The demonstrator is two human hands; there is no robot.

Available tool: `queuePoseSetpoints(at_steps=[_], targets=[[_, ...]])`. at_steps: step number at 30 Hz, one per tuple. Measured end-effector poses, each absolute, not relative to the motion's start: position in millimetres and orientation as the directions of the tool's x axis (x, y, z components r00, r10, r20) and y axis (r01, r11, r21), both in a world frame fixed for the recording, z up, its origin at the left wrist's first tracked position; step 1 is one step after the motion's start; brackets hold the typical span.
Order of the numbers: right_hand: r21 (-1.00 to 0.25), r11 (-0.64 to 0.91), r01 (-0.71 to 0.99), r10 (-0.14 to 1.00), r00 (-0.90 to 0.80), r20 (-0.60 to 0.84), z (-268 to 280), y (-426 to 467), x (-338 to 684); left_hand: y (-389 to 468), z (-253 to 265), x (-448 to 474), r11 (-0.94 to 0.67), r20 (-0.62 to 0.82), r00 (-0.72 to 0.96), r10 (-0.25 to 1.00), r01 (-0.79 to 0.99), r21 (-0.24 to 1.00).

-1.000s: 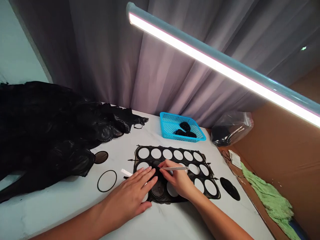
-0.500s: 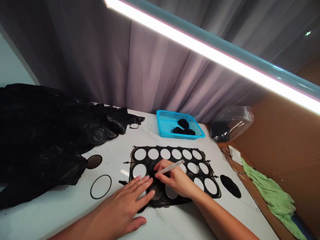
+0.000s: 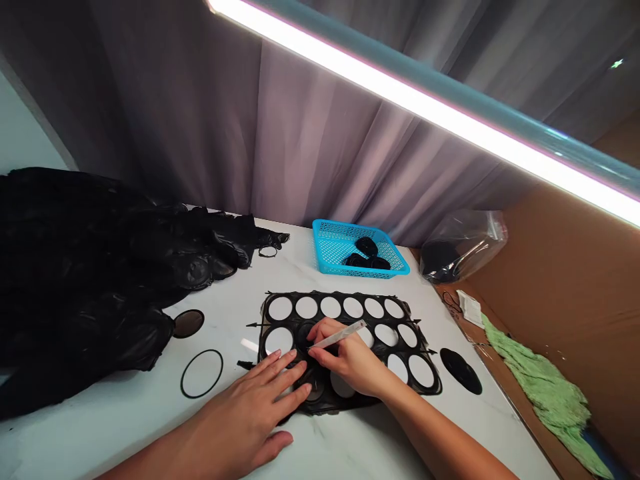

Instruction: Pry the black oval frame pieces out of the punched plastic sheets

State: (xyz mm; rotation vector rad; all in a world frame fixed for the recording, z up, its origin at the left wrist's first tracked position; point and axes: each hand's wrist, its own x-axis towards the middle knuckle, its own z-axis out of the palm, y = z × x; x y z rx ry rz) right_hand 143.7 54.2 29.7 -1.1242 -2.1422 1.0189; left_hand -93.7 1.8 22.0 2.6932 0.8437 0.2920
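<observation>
A black rubber-like sheet point(image 3: 330, 405) with rows of round holes lies flat on the white table. Some of its circles are filled with dark material. My left hand point(image 3: 260, 408) rests palm down, fingers outstretched, with its fingertips on the sheet's near left part. In a pinch like a pen grip, my right hand point(image 3: 350, 360) holds a slim silver hand tool point(image 3: 340, 335). The tool's tip points down at the sheet beside a dark-filled circle point(image 3: 304, 335), close to my left fingertips. I cannot make out the exact shape of the tip.
Left of the sheet lie a thin black ring point(image 3: 182, 375) and a dark disc point(image 3: 189, 324), beside a large black heap point(image 3: 90, 280). Behind stands a blue basket point(image 3: 327, 250) with black rings. To the right are black discs point(image 3: 461, 371), a plastic bag point(image 3: 467, 247) and a green cloth point(image 3: 543, 393).
The tool in my right hand has shifted very slightly to the left and tilted a little. My left hand and the sheet stay in place.
</observation>
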Motion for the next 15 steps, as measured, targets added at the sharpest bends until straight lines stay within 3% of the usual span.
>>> queuePoseSetpoints(at_steps=[10, 15], targets=[[-0.748, 0.437, 0.5, 0.839, -0.527, 0.138, 27, 49, 141, 0, 20, -95, -0.767, 0.108, 0.795, 0.597, 0.525, 0.37], [-0.516, 0.579, 0.632, 0.805, -0.543, 0.238, 12, 35, 129, 0, 22, -96, -0.767, 0.128, 0.797, 0.59, 0.504, 0.397]])
